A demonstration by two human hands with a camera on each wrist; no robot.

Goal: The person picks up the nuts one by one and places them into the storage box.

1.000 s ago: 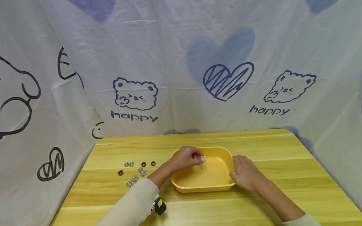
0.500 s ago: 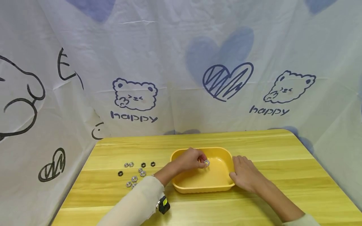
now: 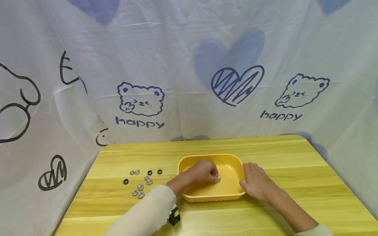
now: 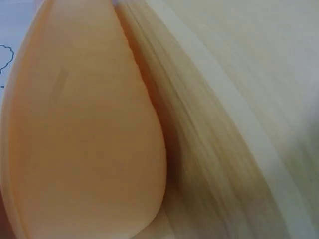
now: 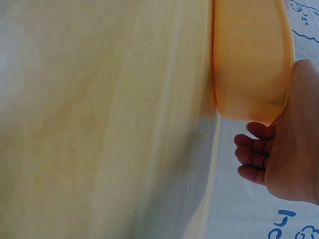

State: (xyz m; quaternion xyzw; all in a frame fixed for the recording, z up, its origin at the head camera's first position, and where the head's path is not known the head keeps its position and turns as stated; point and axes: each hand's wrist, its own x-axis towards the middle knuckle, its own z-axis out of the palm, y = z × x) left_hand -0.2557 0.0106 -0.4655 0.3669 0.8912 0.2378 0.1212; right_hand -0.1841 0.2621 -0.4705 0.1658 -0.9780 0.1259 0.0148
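Observation:
In the head view my left hand (image 3: pixel 203 171) reaches over the near left side of a yellow plastic tray (image 3: pixel 212 198) and pinches a small silver hex nut (image 3: pixel 218 177) low inside it. Whether the nut touches the tray floor I cannot tell. My right hand (image 3: pixel 256 181) grips the tray's right rim, thumb on the inner side. The right wrist view has that hand (image 5: pixel 294 144) at the tray's (image 5: pixel 251 59) corner, fingers curled under the rim. Only the tray's outer wall (image 4: pixel 89 124) fills the left wrist view; the left hand is hidden there.
Left of the tray, several loose nuts lie on the wooden table (image 3: pixel 295 209), silver ones (image 3: pixel 140 194) and black ones (image 3: pixel 126 181). A black device (image 3: pixel 174 217) sits at the left wrist. A white printed cloth (image 3: pixel 189 65) hangs behind and beside the table.
My left hand has moved right and toward the near side, lowering the nut deeper into the tray. The right hand keeps its place on the rim.

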